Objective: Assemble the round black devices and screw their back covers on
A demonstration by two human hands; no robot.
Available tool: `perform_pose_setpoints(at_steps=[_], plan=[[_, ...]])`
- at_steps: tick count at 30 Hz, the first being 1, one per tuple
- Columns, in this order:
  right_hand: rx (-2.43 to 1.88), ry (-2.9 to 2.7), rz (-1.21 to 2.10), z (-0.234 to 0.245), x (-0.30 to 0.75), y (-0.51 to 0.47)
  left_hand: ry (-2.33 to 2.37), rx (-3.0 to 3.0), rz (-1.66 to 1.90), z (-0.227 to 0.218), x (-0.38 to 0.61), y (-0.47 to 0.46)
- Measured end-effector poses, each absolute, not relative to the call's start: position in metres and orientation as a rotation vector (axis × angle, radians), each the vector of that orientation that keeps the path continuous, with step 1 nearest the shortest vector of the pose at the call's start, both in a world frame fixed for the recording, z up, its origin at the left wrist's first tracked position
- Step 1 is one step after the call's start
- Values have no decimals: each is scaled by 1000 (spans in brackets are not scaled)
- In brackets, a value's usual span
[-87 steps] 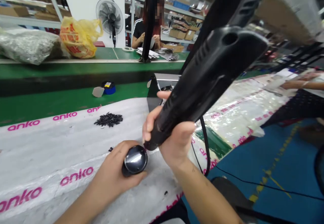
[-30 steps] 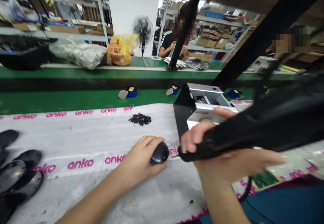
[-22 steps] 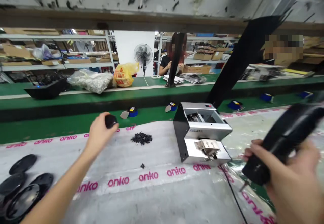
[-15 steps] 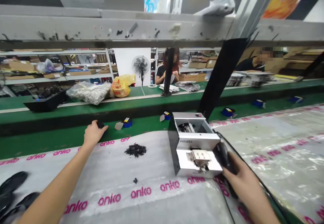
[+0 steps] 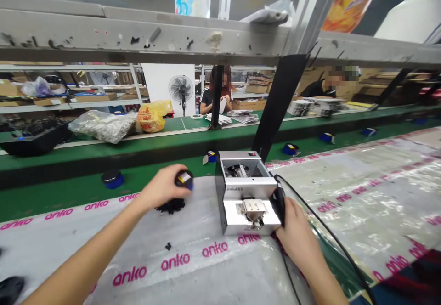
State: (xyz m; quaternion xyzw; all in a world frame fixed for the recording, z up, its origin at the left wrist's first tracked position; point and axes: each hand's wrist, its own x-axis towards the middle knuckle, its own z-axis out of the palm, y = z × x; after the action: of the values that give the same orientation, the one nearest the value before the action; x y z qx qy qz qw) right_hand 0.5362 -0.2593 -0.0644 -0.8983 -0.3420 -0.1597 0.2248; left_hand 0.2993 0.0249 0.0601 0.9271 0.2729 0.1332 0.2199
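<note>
Left hand (image 5: 167,188) on a round blue-and-black part, right hand (image 5: 296,227) at a tool

The round part (image 5: 184,180) is gripped by its near side between the left hand's thumb and fingers. That edge hold probably keeps its labelled black top uncovered. In view it lies just beyond a dark pile of small pieces (image 5: 171,206); how high it is above the sheet cannot be told.

The right hand is wrapped around a black tool (image 5: 279,204) standing close against the right side of a metal box (image 5: 250,183). Its far fingers are hidden, so how tightly they close cannot be judged. Keeping the tool there seems to suit the right arm and leave the box's front free. A black cable (image 5: 324,215) arcs away beside it.

A printed plastic sheet (image 5: 203,277) covers much of the green tabletop (image 5: 27,204), likely to guard parts against scratches. Similar parts sit along the green strip behind: one left of the left hand (image 5: 112,180), one just behind the box (image 5: 211,157), others farther right (image 5: 290,149). Spread out in a row, they appear set within easy reach. One loose black scrap (image 5: 168,246) lies on the sheet, nearer than the pile.
</note>
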Motion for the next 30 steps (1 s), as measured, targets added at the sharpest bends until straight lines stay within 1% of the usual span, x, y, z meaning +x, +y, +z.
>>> perform_pose_setpoints(at_steps=[3, 6, 8, 11, 13, 16, 19, 21, 25, 30], plan=[[-2453, -956, -476, -59, 537, -259, 473, 2475, 170, 41, 275, -50], [-2370, -937, -591, -37, 522, -259, 472, 2420, 60, 19, 254, -95], [-2213, -903, -739, -16, 498, -260, 528, 2375, 111, 15, 237, -100], [-1933, -910, -876, 15, 449, -258, 701, 2372, 319, 21, 201, -80], [-1775, -1231, -736, 27, 416, -249, 910, 2489, 449, 24, 173, -60], [-1603, -1892, -371, 32, 375, -219, 1072, 2629, 506, 19, 147, -38], [-1742, -2239, 42, 26, 345, -182, 952, 2713, 478, 6, 160, -25], [-1822, -2315, 224, 21, 335, -163, 840, 2778, 470, -3, 187, -20], [-1851, -2221, 313, 18, 336, -152, 696, 2863, 477, -18, 241, -11], [-1674, -2128, 511, 29, 354, -163, 604, 2864, 493, -29, 256, -11]])
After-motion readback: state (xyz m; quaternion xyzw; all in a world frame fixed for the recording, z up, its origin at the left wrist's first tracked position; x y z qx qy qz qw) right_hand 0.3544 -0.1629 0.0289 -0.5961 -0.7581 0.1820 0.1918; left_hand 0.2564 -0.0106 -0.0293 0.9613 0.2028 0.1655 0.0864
